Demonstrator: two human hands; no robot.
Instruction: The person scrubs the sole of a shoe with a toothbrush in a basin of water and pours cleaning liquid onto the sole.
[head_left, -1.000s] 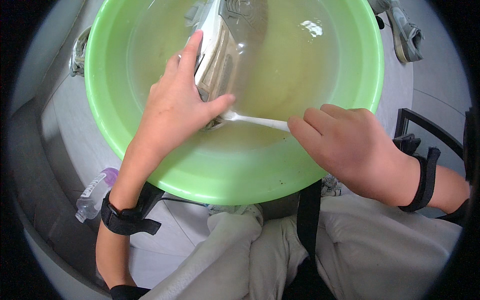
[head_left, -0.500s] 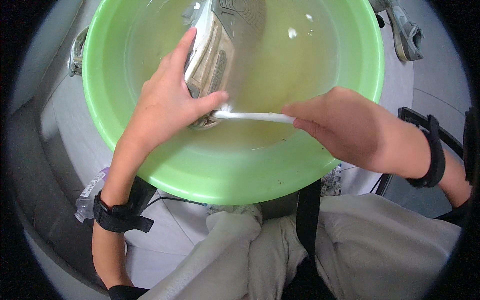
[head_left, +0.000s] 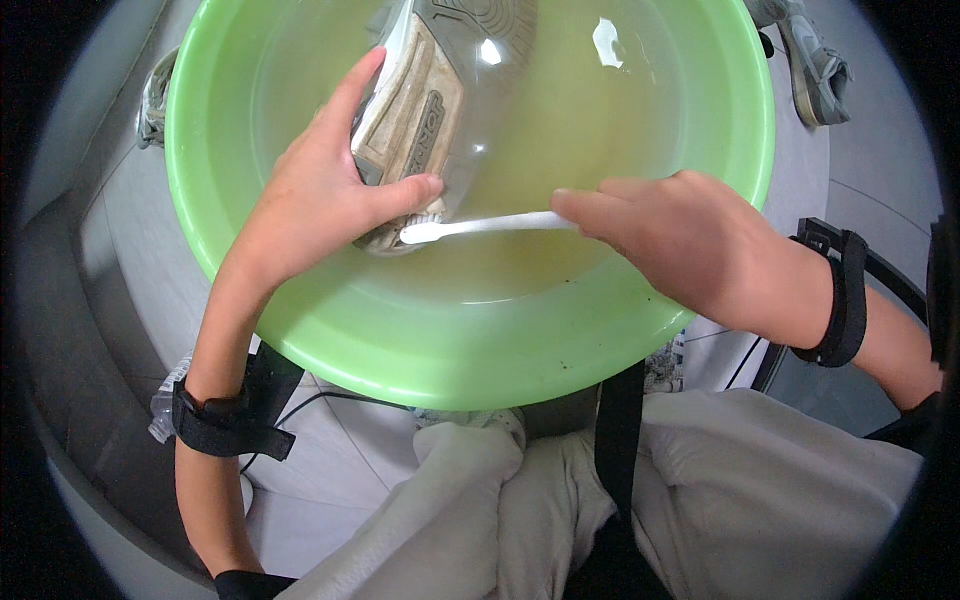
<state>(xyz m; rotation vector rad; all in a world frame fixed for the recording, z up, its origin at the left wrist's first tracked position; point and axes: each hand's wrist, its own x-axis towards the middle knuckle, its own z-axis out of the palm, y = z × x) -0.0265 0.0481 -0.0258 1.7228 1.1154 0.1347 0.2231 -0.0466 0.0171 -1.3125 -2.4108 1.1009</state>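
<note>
A shoe (head_left: pixel 408 115) lies partly in cloudy, yellowish water (head_left: pixel 580 130) inside a round green basin (head_left: pixel 470 360). Its worn beige-and-grey sole faces up toward me, and its far end runs out past the top of the picture. My left hand (head_left: pixel 325 190) is closed round the shoe's near part, thumb on the sole and fingers along the left side. In my right hand (head_left: pixel 690 240) a white toothbrush (head_left: pixel 490 225) is gripped by its handle. The bristles touch the sole at the shoe's near end, just below my left thumb.
A grey shoe (head_left: pixel 818 75) stands on the floor right of the basin, and part of another (head_left: pixel 155 100) shows at its left. A clear plastic bottle (head_left: pixel 165 405) lies near my left wrist. My legs in pale trousers (head_left: pixel 430 510) are below the basin's near rim.
The toothbrush head has shifted slightly left along the sole, my right hand with it. The shoe and my left hand have moved a little to the left. Glints on the water differ.
</note>
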